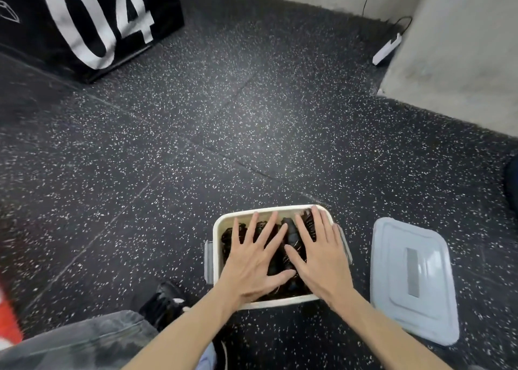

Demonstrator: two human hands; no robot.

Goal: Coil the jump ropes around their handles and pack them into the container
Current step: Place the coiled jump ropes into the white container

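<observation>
A white rectangular container [217,246] with grey side latches stands on the speckled black floor at the bottom middle of the head view. Black coiled jump ropes [291,236] fill it. My left hand [253,260] lies flat on the ropes at the left, fingers spread and straight. My right hand [319,253] lies flat on the ropes at the right, its fingertips reaching the far rim. Both palms press down on the pile. Much of the ropes is hidden under my hands.
The grey lid [412,280] lies on the floor just right of the container. A black box marked 04 [89,19] stands at the far left. A white power strip [386,49] lies by the concrete wall [459,53]. My knee and shoe [165,302] are at the lower left.
</observation>
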